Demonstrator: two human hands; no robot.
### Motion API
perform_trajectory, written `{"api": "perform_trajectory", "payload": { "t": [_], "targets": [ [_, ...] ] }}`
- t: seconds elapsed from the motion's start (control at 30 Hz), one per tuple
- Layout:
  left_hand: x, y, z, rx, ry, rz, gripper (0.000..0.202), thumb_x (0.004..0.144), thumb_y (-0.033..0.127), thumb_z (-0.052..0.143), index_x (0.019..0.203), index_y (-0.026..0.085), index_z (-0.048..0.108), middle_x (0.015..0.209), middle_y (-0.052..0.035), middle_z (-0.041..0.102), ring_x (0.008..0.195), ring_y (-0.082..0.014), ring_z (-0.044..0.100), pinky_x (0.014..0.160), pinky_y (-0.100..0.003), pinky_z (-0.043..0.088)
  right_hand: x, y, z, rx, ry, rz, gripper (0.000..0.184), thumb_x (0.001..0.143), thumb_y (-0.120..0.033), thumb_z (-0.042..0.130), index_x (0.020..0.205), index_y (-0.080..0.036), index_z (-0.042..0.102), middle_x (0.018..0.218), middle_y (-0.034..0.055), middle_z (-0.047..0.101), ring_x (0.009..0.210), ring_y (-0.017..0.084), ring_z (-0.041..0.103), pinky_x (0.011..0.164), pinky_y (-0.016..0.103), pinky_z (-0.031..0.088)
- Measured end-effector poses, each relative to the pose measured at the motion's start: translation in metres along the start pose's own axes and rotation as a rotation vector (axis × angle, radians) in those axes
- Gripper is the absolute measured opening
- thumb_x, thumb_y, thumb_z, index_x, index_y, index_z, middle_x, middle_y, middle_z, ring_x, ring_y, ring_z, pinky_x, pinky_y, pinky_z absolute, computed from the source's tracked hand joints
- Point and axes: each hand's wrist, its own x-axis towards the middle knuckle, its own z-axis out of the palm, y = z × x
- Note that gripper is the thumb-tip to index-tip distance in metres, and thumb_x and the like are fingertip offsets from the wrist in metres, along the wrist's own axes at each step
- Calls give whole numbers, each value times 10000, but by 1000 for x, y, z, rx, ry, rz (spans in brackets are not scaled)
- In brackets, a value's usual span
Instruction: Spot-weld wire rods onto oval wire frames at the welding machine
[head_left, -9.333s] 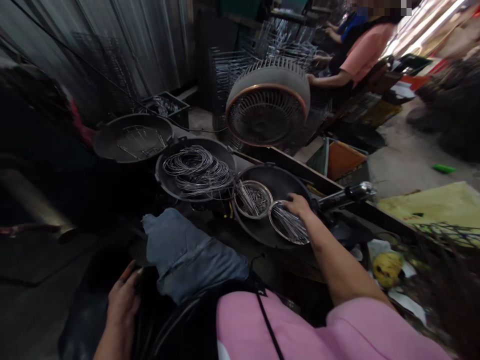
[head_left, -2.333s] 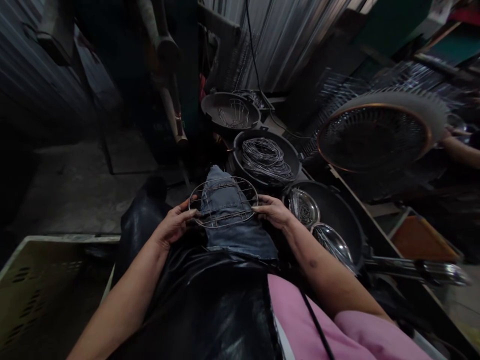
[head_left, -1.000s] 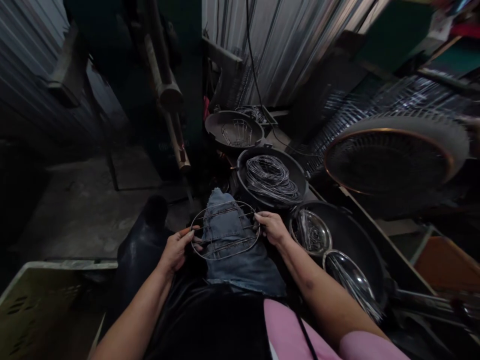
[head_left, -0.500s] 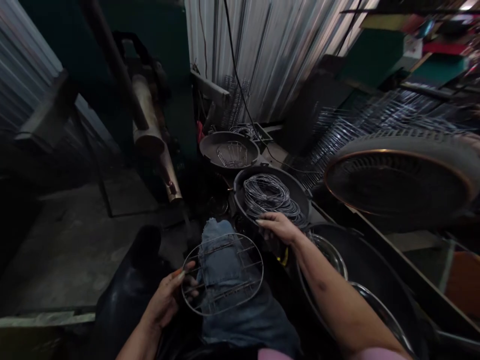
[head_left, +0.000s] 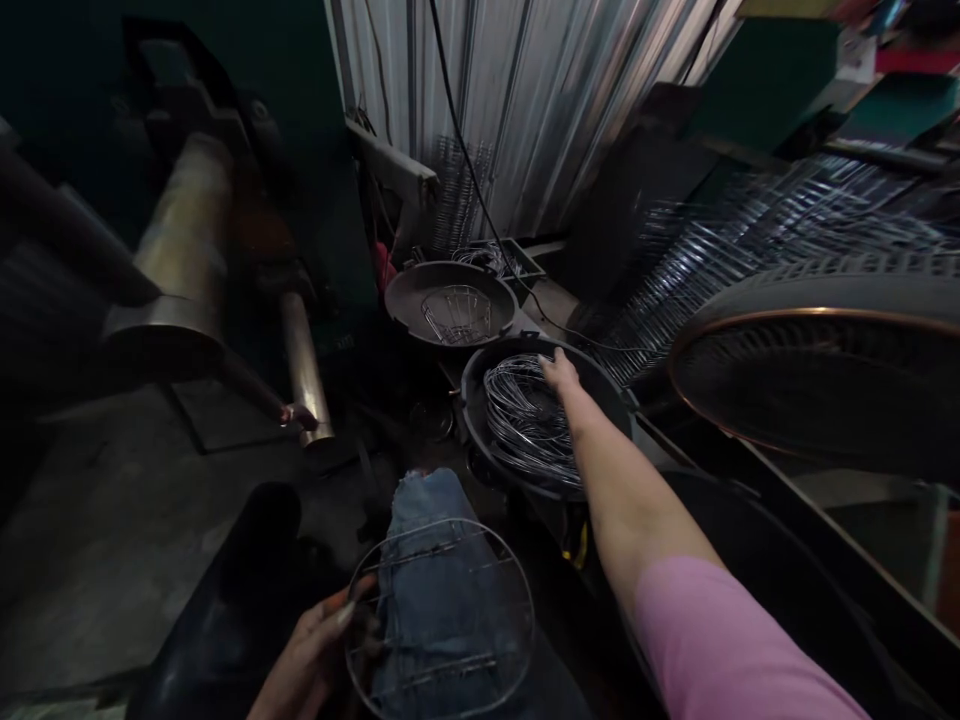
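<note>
A round wire rack [head_left: 450, 669] hung tilted above a piece of frayed denim cloth [head_left: 427, 600] in a dim workshop, held at its near-left rim by the worker's left hand [head_left: 311, 645], the thumb on top and the fingers curled beneath. The right hand [head_left: 561, 372], at the end of an arm in a pink sleeve [head_left: 720, 640], was stretched forward over a heap of loose wire rings [head_left: 521, 420], its fingers slightly parted at the heap's far edge; whether they had hold of a ring could not be told. The rings lay inside a black pan [head_left: 604, 385]. Just behind it, a second pan [head_left: 409, 300] held an open wire frame [head_left: 459, 315], and more wire [head_left: 487, 258] sat in a box beyond, near a corrugated metal wall [head_left: 540, 120] crossed by a dark cable [head_left: 465, 150]. On the right, a large fan [head_left: 825, 340] with a copper-coloured rim stood before a bank of stacked wirework [head_left: 720, 250], partly blurred. At left, a thick metal cylinder [head_left: 187, 230] and a slimmer rod [head_left: 307, 370] jutted from dark machinery above the bare floor [head_left: 90, 520].
</note>
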Motion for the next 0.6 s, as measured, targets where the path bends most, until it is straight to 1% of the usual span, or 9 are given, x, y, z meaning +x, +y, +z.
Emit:
{"api": "perform_trajectory", "payload": {
  "t": [0.1,0.17,0.23,0.3,0.37,0.4,0.5,0.6],
  "targets": [
    [3,-2,1,2,47,-4,437,578,292,753,987,154,681,717,-73,657,618,-175,593,579,-270,460,24,-2,15,6,-22,35,603,787,-509,463,1251,-125,461,1148,190,562,1098,294,510,920,399,367],
    [5,-2,0,-3,63,-10,447,571,300,754,984,145,681,730,-81,661,638,-191,600,595,-285,467,37,-1,25,9,-19,65,610,788,-521,450,1227,-99,485,1156,216,550,1102,305,506,920,419,365],
    [8,-2,0,-8,70,-31,452,558,294,760,975,137,682,741,-87,665,649,-200,606,608,-297,472,47,4,33,11,-15,85,550,730,-461,563,1144,-98,556,1126,211,571,1087,310,515,911,418,374],
    [10,-1,1,-25,92,-40,441,549,291,767,955,140,687,759,-86,672,654,-195,608,622,-296,475,55,10,38,21,-8,92,432,631,-331,680,1009,-128,635,1060,168,615,1041,302,543,888,397,395],
    [12,0,4,-30,104,-48,421,533,282,776,923,147,695,750,-80,675,639,-187,606,615,-290,475,59,16,39,52,11,81,329,569,-221,705,891,-161,672,981,113,652,977,276,574,847,365,421],
    [13,0,6,-28,108,-42,410,532,284,775,912,149,697,737,-76,675,627,-182,603,607,-285,474,61,18,38,76,25,69,296,562,-196,696,856,-170,678,944,91,662,944,258,586,823,347,433],
    [15,1,12,-14,97,-38,405,538,291,772,908,146,695,700,-77,669,597,-172,596,588,-278,469,61,20,31,170,63,25,249,569,-189,667,815,-157,679,848,66,670,858,217,600,748,300,453],
    [15,-1,15,-5,87,-41,421,541,284,771,929,144,687,711,-75,667,599,-167,595,594,-276,465,54,17,21,290,67,-27,253,565,-237,673,792,-127,676,759,56,662,763,187,598,677,274,458]
  ]
}}
